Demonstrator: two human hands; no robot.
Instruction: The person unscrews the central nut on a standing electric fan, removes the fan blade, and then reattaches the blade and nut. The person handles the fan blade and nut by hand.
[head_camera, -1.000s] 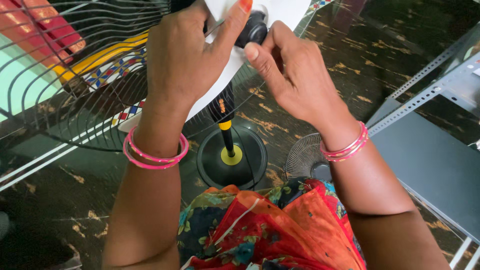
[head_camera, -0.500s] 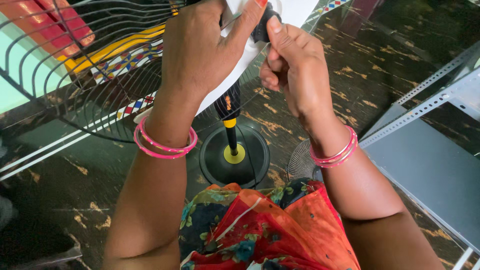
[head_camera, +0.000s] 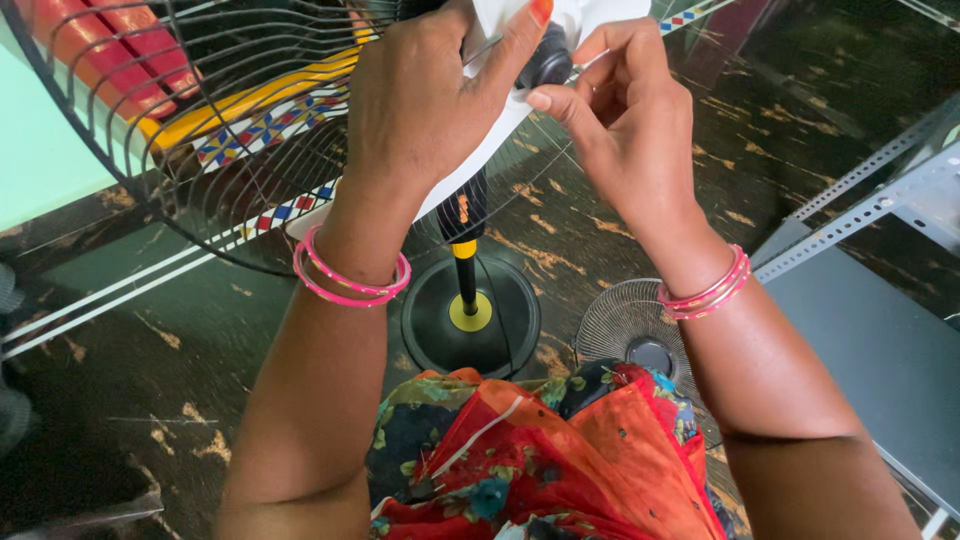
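While the left hand (head_camera: 425, 105) lies clamped over the white motor housing (head_camera: 500, 105) of the pedestal fan, thumb pressed across its top, the right hand (head_camera: 625, 115) has thumb and forefinger closed on the small black knob (head_camera: 549, 64) at the back of that housing. The knob sits at the top edge of the view, between the two hands. The wire guard (head_camera: 190, 120) spreads out to the left, touching the housing. Below, the pole (head_camera: 466, 270) drops to the round black base (head_camera: 470, 315) on the dark floor (head_camera: 140, 380).

Risks noted:

- The pinch on the knob is fingertip only — a slip seems possible if the knob is stiff, and the fingers would then strike the guard wires close beside them.
- The knob is small; if it comes free it could drop and be hard to find against the dark mottled floor.
- The fan head looks top-heavy on a thin pole. Should the left hand ease off while the right twists, the head could swing or the whole stand tip.
- A second, smaller guard (head_camera: 630, 325) lies on the floor near the base, beside the grey metal rack (head_camera: 860, 190) — a trip or crush hazard underfoot.
- Loose bangles (head_camera: 352, 280) on both wrists could catch on the guard.
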